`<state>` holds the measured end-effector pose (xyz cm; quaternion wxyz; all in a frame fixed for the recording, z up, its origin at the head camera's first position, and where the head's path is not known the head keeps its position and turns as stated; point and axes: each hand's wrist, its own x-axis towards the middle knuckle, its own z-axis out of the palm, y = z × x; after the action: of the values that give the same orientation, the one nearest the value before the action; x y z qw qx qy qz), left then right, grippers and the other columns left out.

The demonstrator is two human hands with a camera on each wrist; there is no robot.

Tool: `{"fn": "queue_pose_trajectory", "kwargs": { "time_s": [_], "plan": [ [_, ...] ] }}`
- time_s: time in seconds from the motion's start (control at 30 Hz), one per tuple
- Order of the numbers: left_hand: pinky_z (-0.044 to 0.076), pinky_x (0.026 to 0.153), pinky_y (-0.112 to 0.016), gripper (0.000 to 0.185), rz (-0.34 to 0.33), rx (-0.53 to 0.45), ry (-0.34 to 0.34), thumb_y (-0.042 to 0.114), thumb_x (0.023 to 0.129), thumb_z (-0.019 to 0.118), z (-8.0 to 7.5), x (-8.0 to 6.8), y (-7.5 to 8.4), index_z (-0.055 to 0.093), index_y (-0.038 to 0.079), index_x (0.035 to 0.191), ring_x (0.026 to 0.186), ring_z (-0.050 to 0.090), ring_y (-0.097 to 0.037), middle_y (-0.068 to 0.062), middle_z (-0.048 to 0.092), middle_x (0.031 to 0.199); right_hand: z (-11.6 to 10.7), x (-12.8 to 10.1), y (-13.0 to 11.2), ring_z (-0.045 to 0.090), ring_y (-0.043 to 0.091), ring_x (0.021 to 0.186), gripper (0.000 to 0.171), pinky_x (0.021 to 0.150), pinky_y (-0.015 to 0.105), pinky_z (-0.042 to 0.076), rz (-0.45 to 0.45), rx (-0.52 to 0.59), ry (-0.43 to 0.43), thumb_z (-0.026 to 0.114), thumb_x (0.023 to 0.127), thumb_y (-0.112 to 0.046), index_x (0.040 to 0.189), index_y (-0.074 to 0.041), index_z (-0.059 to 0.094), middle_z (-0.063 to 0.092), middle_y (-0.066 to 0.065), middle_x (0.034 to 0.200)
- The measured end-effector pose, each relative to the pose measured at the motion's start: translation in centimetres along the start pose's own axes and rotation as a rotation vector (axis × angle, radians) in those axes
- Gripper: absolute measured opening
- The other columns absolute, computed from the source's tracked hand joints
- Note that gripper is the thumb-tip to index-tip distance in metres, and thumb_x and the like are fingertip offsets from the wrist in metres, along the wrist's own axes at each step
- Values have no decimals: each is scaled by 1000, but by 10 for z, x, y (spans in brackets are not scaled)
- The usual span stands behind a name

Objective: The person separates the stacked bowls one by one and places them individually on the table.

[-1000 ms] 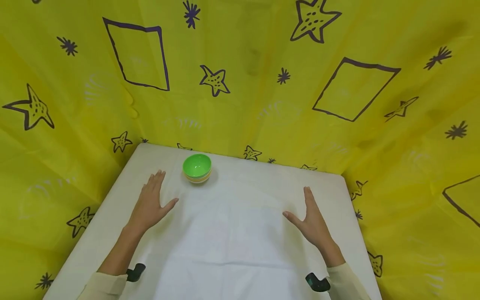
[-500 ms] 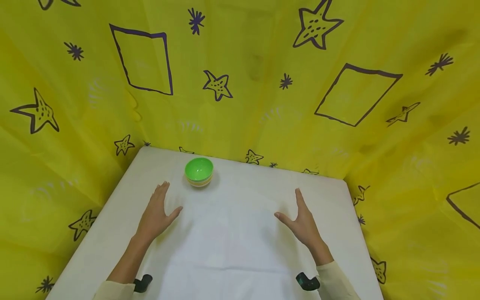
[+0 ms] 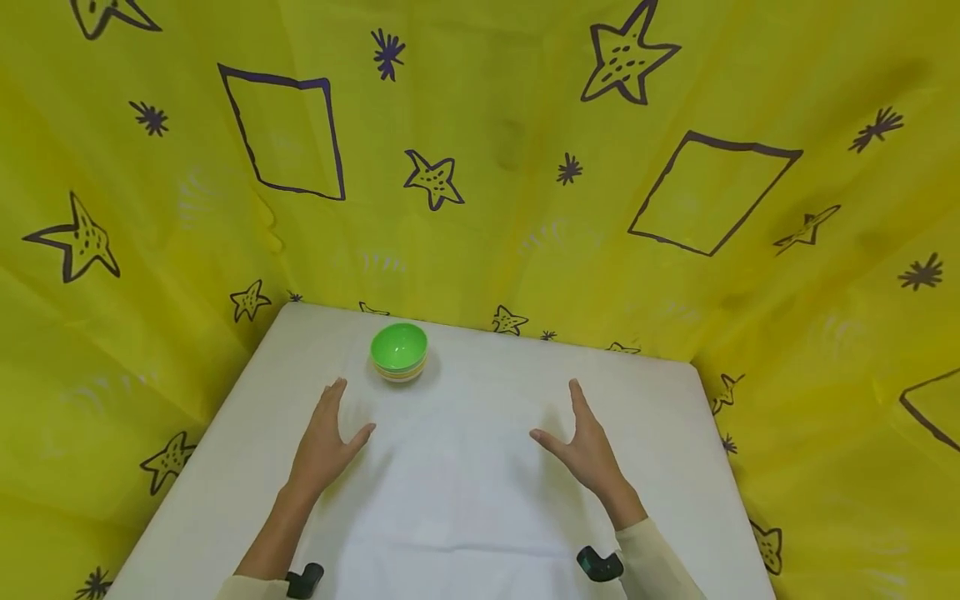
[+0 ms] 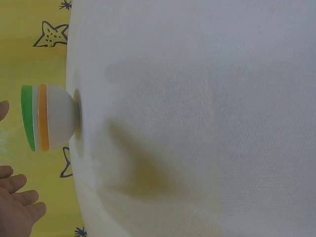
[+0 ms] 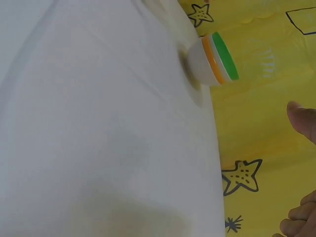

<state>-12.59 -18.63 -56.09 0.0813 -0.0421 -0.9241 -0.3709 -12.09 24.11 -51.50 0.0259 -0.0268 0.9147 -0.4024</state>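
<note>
A stack of nested bowls (image 3: 399, 348) stands upright near the far left of the table, a green one on top. From the side, in the left wrist view, green, white and orange rims show above a pale lowest bowl (image 4: 59, 118). My left hand (image 3: 322, 450) hovers over the cloth just in front of the stack, fingers straight and thumb spread, touching nothing. Farther right, my right hand (image 3: 588, 454) is held the same way with its palm turned inward. Only fingertips and thumbs of each hand show at the edges of the wrist views.
A white cloth (image 3: 465, 500) with a crease near the front covers the table. Yellow curtains (image 3: 495, 225) printed with stars and frames enclose its back and both sides. Dark curved devices (image 3: 600, 565) sit at both wrists.
Both hands have moved inward over the table, the left to the right and the right to the left. The view has tipped slightly up; the bowls stay put.
</note>
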Motion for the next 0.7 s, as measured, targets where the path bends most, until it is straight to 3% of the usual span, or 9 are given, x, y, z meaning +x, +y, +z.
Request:
{"fn": "queue_pose_trajectory", "kwargs": {
  "time_s": [0.4, 0.7],
  "plan": [
    [24, 121, -66, 93, -36, -10, 3, 20, 92, 82, 10, -3, 0, 27, -9, 160, 153, 23, -52, -31, 29, 165, 17, 12, -4, 17, 39, 158, 119, 125, 59, 21, -19, 32, -8, 82, 90, -50, 169, -5, 6, 10, 14, 175],
    [26, 120, -67, 93, -10, -23, 47, 21, 91, 82, 23, -4, -3, 28, -11, 159, 151, 26, -54, -34, 32, 162, 27, 19, -9, 20, 37, 158, 116, 125, 57, 22, -18, 29, -11, 84, 90, -45, 168, -4, 9, 13, 15, 174]
  ]
}}
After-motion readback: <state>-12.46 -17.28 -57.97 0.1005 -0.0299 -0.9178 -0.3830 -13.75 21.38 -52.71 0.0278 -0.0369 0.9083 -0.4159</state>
